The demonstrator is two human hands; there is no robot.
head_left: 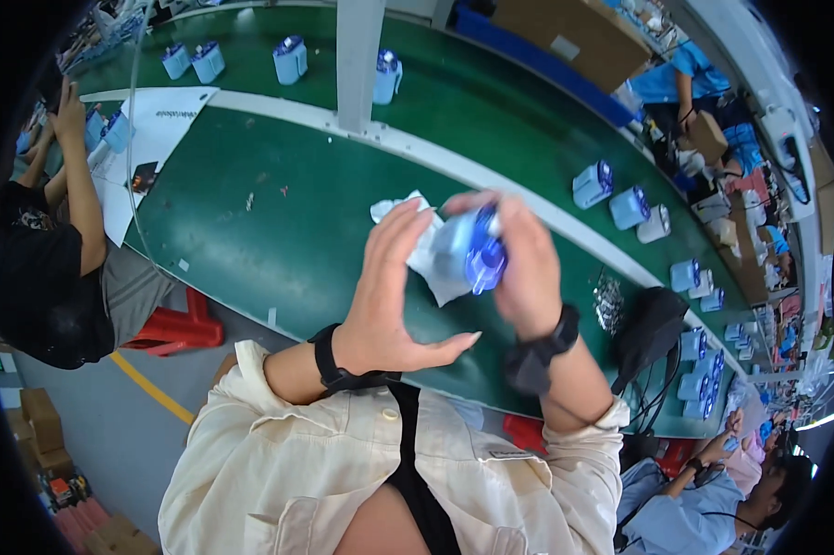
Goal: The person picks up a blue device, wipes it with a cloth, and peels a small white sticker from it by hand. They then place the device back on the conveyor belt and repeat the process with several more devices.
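Observation:
My right hand (532,273) grips a small light-blue plastic jug (453,245) with a darker blue see-through lid. The jug is tilted above the green work table (250,199) and slightly blurred. My left hand (375,310) is to the left of the jug, its thumb and fingers spread wide, apart from it. Beneath the jug and behind my left fingertips shows a crumpled white cloth or tissue (443,289). Black bands circle both wrists.
Similar jugs (289,60) stand along the green belt (491,129) beyond a white rail. A white post (358,69) rises ahead. Small metal parts (608,303) and a black pouch (653,328) with cables lie at right. Co-workers sit on both sides; a white sheet (162,139) lies at left.

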